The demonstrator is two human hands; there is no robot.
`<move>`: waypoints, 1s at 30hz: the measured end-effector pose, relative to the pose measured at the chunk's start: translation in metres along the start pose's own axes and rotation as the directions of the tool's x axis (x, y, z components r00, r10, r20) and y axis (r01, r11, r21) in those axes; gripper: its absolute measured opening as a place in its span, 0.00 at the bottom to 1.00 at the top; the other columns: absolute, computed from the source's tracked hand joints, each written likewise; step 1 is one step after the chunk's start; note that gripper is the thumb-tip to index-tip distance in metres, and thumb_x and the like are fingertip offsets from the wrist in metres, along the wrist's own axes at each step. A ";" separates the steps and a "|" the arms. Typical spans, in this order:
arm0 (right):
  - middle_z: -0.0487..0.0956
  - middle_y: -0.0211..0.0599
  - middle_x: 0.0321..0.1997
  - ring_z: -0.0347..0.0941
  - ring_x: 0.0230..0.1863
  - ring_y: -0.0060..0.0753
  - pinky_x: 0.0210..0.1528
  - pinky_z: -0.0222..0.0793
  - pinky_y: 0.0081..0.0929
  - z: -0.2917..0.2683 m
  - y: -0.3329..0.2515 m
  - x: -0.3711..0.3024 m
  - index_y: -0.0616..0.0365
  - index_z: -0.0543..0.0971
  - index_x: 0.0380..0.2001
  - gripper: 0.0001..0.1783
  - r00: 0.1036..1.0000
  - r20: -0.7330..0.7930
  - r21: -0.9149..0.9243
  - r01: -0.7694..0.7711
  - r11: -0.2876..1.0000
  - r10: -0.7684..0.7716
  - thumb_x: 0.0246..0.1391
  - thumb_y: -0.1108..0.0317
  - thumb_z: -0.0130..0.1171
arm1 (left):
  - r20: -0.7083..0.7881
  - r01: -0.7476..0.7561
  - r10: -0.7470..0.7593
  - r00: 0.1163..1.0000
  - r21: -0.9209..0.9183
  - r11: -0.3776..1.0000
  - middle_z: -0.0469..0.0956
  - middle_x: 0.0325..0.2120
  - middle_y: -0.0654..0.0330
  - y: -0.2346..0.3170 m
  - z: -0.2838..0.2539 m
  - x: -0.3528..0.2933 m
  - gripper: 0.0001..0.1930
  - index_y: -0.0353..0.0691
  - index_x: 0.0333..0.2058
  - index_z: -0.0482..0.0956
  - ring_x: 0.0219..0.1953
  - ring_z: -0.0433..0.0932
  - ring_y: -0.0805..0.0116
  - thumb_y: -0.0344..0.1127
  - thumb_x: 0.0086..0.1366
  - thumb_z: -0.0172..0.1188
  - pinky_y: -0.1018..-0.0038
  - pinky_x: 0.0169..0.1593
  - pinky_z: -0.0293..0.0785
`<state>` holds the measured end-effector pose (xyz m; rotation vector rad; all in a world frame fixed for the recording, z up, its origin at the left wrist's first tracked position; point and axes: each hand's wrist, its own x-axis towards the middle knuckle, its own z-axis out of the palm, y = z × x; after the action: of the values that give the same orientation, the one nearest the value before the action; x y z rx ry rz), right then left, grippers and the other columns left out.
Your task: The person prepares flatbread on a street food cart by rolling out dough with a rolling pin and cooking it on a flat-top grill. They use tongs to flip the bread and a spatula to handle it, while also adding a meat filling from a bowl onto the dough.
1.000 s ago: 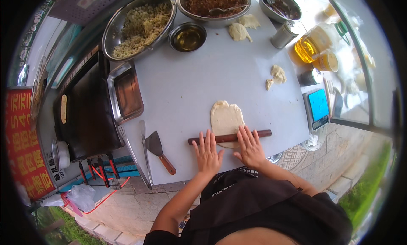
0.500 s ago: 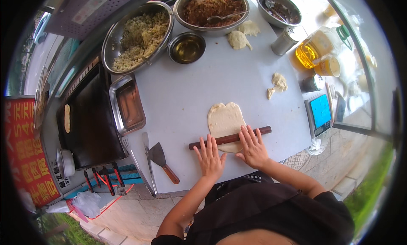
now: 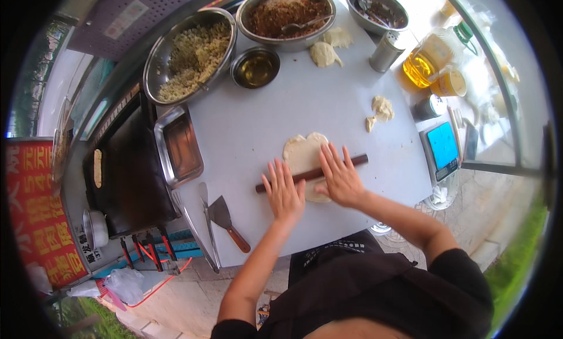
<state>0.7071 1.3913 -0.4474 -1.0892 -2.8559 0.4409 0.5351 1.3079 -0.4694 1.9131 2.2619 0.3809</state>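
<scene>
A dark wooden rolling pin (image 3: 311,175) lies across a flat sheet of pale dough (image 3: 301,152) on the grey worktop. My left hand (image 3: 285,189) rests flat on the pin's left part, fingers stretched forward. My right hand (image 3: 342,178) lies on its right part, fingers also straight and spread. Both palms press from above rather than wrapping round the pin. Dough shows beyond the pin and also on the near side, between my hands. A scraper (image 3: 221,213) with a wooden handle lies left of my left hand, beside long metal tongs (image 3: 204,222).
Across the back stand bowls of crumbly pale filling (image 3: 196,60), reddish-brown filling (image 3: 287,14) and oil (image 3: 255,66). Dough pieces (image 3: 382,108) lie to the right, near a scale (image 3: 441,145) and an oil jug (image 3: 431,58). At left are a steel tray (image 3: 179,145) and a dark griddle (image 3: 130,169).
Both hands and the rolling pin have moved forward over the dough, away from me. More dough shows on the near side of the pin. The whole view has shifted slightly.
</scene>
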 end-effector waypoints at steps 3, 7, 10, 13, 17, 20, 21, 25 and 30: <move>0.52 0.55 0.68 0.41 0.71 0.53 0.68 0.35 0.54 -0.012 0.009 0.035 0.72 0.55 0.61 0.42 0.994 -0.047 -0.028 -0.097 0.995 0.096 0.58 0.45 0.43 | 0.069 0.023 -0.017 0.997 -0.078 0.997 0.52 0.64 0.48 -0.008 -0.010 0.033 0.31 0.30 0.61 0.55 0.66 0.48 0.47 0.45 0.66 0.45 0.47 0.65 0.38; 0.49 0.54 0.69 0.39 0.71 0.52 0.69 0.34 0.52 -0.010 0.010 0.052 0.69 0.55 0.62 0.39 0.960 -0.226 -0.035 -0.179 0.983 0.166 0.58 0.48 0.44 | -0.097 -0.006 0.008 0.995 0.026 1.000 0.52 0.64 0.49 -0.005 -0.012 0.058 0.31 0.32 0.62 0.54 0.68 0.44 0.49 0.45 0.66 0.44 0.46 0.65 0.37; 0.47 0.53 0.70 0.37 0.72 0.53 0.67 0.32 0.58 -0.002 -0.027 -0.036 0.65 0.56 0.63 0.45 0.985 -0.034 -0.007 -0.168 0.986 0.167 0.54 0.39 0.44 | 0.097 0.037 -0.037 0.995 -0.002 0.999 0.46 0.65 0.45 0.017 -0.014 -0.030 0.35 0.34 0.64 0.49 0.68 0.41 0.45 0.48 0.65 0.46 0.44 0.65 0.32; 0.60 0.44 0.63 0.56 0.64 0.45 0.63 0.45 0.53 -0.006 -0.052 -0.106 0.59 0.64 0.58 0.31 0.989 0.007 0.033 -0.150 0.988 0.150 0.49 0.62 0.55 | 0.207 0.020 0.007 0.978 -0.128 0.992 0.46 0.64 0.39 0.033 -0.022 -0.085 0.35 0.34 0.64 0.49 0.67 0.44 0.42 0.46 0.65 0.49 0.45 0.64 0.38; 0.70 0.39 0.45 0.66 0.46 0.41 0.52 0.60 0.39 -0.031 -0.039 -0.126 0.57 0.69 0.51 0.26 0.999 0.030 0.172 -0.031 0.985 0.027 0.43 0.72 0.55 | -0.063 0.082 -0.115 0.991 -0.386 0.919 0.59 0.57 0.39 0.010 0.001 0.026 0.38 0.31 0.59 0.55 0.60 0.56 0.42 0.42 0.55 0.64 0.54 0.60 0.54; 0.72 0.40 0.42 0.68 0.44 0.43 0.48 0.64 0.36 -0.041 -0.030 -0.149 0.57 0.70 0.48 0.25 0.988 0.106 0.314 -0.137 0.940 0.109 0.40 0.74 0.55 | 0.220 0.225 -0.162 0.962 -0.301 0.927 0.72 0.45 0.44 0.008 -0.016 0.098 0.34 0.33 0.49 0.65 0.48 0.70 0.48 0.43 0.47 0.71 0.62 0.52 0.67; 0.72 0.41 0.42 0.68 0.44 0.44 0.47 0.65 0.36 -0.044 -0.027 -0.158 0.57 0.70 0.47 0.25 0.977 0.152 0.366 -0.193 0.910 0.146 0.40 0.74 0.55 | 0.348 0.277 -0.169 0.922 -0.288 0.917 0.75 0.41 0.47 0.012 -0.024 0.108 0.31 0.34 0.45 0.69 0.44 0.74 0.51 0.44 0.45 0.72 0.64 0.49 0.70; 0.75 0.45 0.31 0.72 0.36 0.49 0.39 0.70 0.38 -0.053 -0.009 -0.165 0.60 0.75 0.33 0.15 0.867 0.404 0.397 -0.454 0.797 0.292 0.36 0.72 0.56 | 0.551 0.118 0.056 0.833 -0.276 0.954 0.77 0.24 0.56 0.003 -0.013 0.125 0.15 0.39 0.25 0.72 0.29 0.75 0.59 0.37 0.44 0.69 0.67 0.35 0.72; 0.78 0.41 0.34 0.74 0.35 0.42 0.39 0.70 0.32 -0.055 0.015 -0.129 0.61 0.78 0.39 0.22 0.924 0.131 0.730 -0.335 0.596 0.359 0.35 0.70 0.62 | 0.565 0.056 0.299 0.769 -0.526 0.849 0.64 0.16 0.67 0.015 -0.033 0.111 0.13 0.39 0.20 0.62 0.21 0.57 0.75 0.28 0.50 0.61 0.73 0.26 0.62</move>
<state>0.8215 1.3301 -0.3924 -1.3935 -2.0049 1.4406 0.5207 1.4161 -0.4282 1.5801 1.4089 0.2636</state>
